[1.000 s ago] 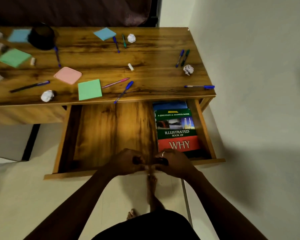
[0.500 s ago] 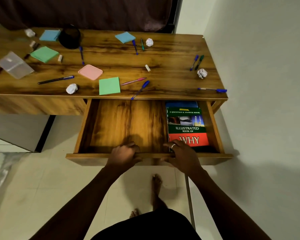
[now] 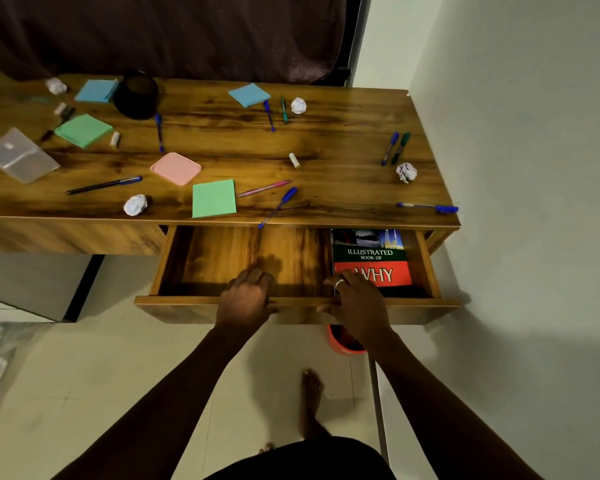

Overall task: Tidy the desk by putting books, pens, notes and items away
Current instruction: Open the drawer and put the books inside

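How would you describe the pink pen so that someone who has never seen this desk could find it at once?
Start at the wooden desk, near its front edge above the open drawer. Right of the nearer green sticky pad lies the pink pen, beside a blue pen. It is the only pink pen; the rest are blue, green or dark.

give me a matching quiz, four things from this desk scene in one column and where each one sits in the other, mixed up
1 book
2 black cup
3 clear box
4 pink pen

A left end of the desk
B right side of the open drawer
C at the back, beside a blue note pad
D just right of the front green note pad

Pairs: 1-B, 2-C, 3-A, 4-D
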